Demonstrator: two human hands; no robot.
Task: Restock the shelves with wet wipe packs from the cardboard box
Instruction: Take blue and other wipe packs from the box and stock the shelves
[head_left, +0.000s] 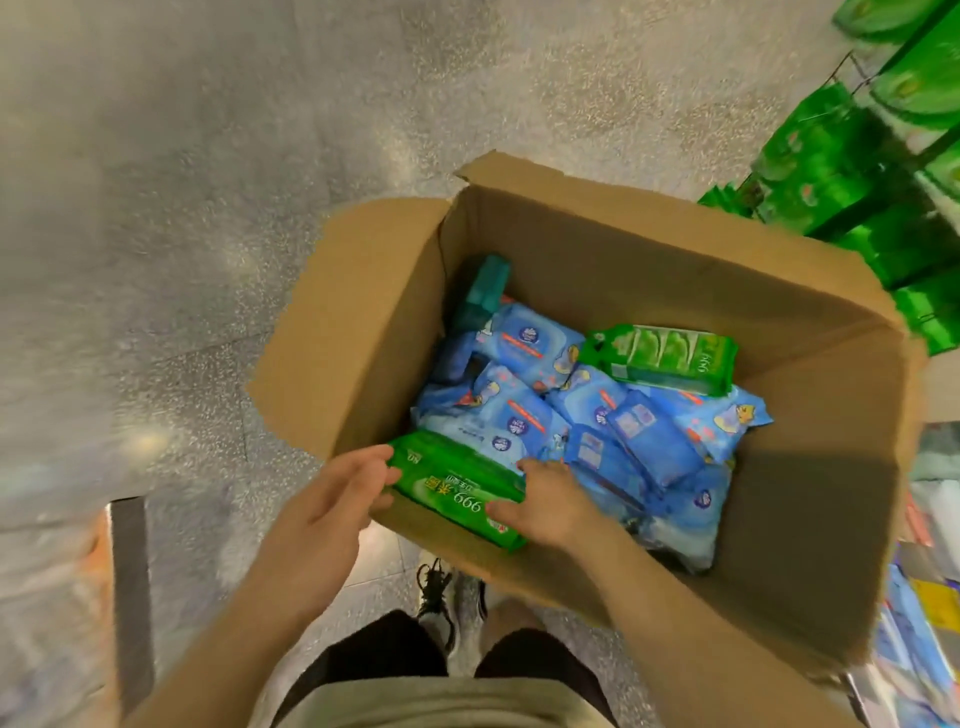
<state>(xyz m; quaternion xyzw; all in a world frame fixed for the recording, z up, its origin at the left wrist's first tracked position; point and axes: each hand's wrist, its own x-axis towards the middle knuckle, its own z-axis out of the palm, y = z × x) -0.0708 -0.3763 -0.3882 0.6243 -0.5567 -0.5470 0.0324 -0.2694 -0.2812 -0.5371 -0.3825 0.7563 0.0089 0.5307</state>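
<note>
Cardboard box (810, 519) open-topped, wipe packs (597, 431) (heaped) fill its floor

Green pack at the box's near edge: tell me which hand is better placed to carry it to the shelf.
Right. The right hand already lies over the green pack, and the shelves stand on that side. The left hand only touches its end.

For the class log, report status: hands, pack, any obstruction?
Left hand open at green pack's end. Right hand grips its other end. Pack at cardboard box near edge. Nothing blocking.
</note>
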